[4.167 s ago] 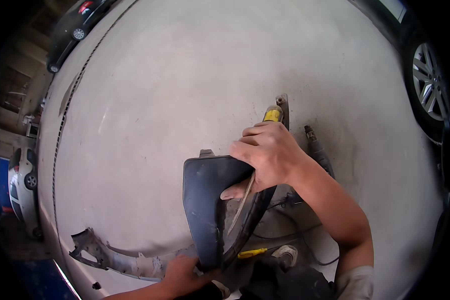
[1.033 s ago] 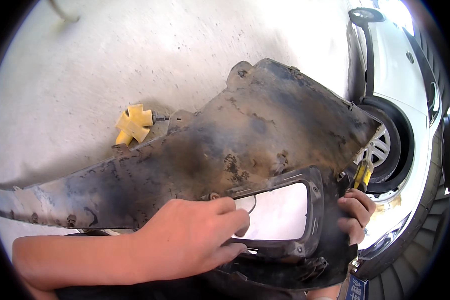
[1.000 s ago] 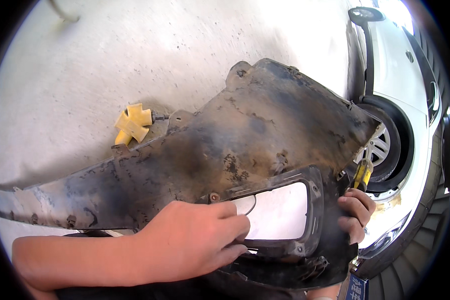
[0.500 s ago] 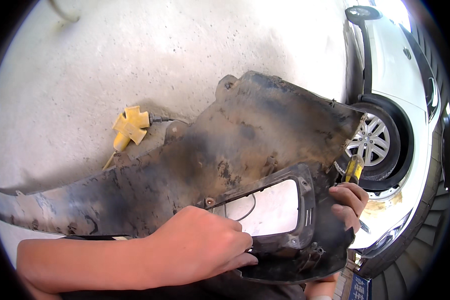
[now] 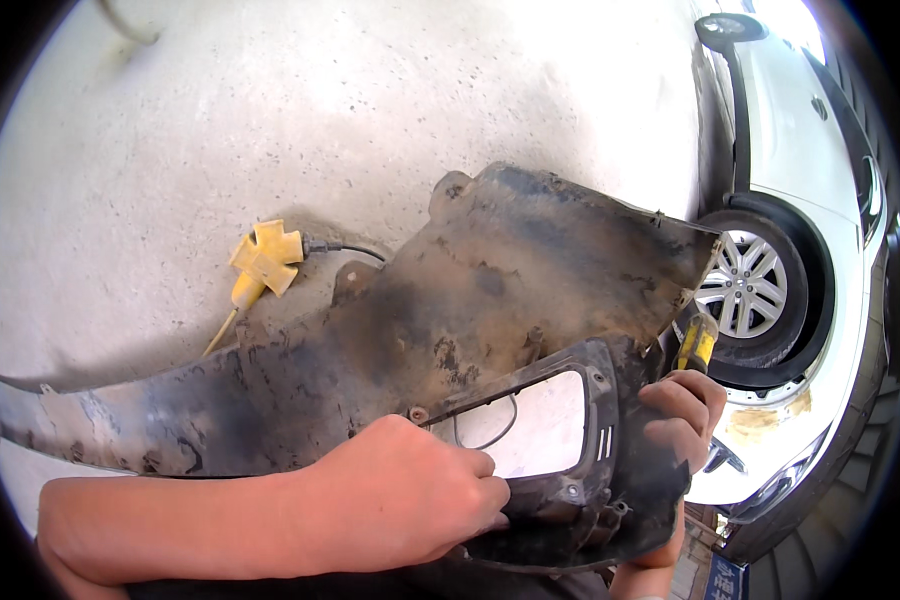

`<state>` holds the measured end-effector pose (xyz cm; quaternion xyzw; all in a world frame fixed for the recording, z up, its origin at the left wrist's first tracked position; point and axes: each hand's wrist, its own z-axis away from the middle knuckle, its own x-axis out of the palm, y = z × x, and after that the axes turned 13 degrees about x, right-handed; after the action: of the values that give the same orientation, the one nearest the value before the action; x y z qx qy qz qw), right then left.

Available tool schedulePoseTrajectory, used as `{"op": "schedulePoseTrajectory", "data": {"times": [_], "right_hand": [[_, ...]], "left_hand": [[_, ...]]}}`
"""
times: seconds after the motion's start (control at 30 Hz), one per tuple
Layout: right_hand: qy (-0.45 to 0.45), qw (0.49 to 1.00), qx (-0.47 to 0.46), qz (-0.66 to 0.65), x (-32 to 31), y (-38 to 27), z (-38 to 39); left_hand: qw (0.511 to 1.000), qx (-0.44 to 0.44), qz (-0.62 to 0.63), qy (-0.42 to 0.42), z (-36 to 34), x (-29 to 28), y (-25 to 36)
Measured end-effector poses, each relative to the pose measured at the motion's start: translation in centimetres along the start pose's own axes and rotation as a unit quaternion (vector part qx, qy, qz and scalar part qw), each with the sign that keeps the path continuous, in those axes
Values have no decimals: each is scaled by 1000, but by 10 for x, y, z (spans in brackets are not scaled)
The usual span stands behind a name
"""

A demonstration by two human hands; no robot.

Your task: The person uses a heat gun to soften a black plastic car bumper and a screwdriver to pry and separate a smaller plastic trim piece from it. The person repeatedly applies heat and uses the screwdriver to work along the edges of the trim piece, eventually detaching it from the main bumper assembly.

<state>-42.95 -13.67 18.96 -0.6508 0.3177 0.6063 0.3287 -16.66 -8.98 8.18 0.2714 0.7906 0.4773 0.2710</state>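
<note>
A long, dirty black plastic car bumper cover lies across the view, its stained inner face toward me. Near its right end, a dark frame surrounds a rectangular opening. My left hand is closed on the frame's lower edge; its fingertips are partly hidden. My right hand curls over the cover's right edge, and a screwdriver's yellow and black handle sticks up from its fingers. The screwdriver's shaft is hidden. The right forearm passes beneath the cover.
On the pale concrete floor, beyond the cover, lies a yellow multi-way power socket with a black plug and cable. To the right stands a white car, its front wheel close by. A blue sign shows at lower right.
The cover's far edge and right end have shifted slightly toward me and left. My right hand moved a little left with the screwdriver. My left hand keeps its hold on the frame.
</note>
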Motion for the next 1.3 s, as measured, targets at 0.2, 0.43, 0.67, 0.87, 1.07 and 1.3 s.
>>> {"op": "schedulePoseTrajectory", "data": {"times": [0.2,0.43,0.67,0.87,1.07,1.3], "right_hand": [[18,999,49,14,-2,-7,9],[29,999,37,6,1,-4,11],[19,999,31,-4,-1,-6,6],[25,999,27,-12,4,-5,3],[35,998,44,16,3,-4,5],[42,999,9,18,8,-1,1]], "left_hand": [[999,-23,49,-4,3,-12,-10],[999,-10,41,-1,0,-11,-10],[996,-8,71,-60,-11,-17,-10],[994,18,83,-61,-15,-17,-14],[998,-33,34,34,-18,-13,-6],[986,-46,125,-104,-20,-13,-10]]}}
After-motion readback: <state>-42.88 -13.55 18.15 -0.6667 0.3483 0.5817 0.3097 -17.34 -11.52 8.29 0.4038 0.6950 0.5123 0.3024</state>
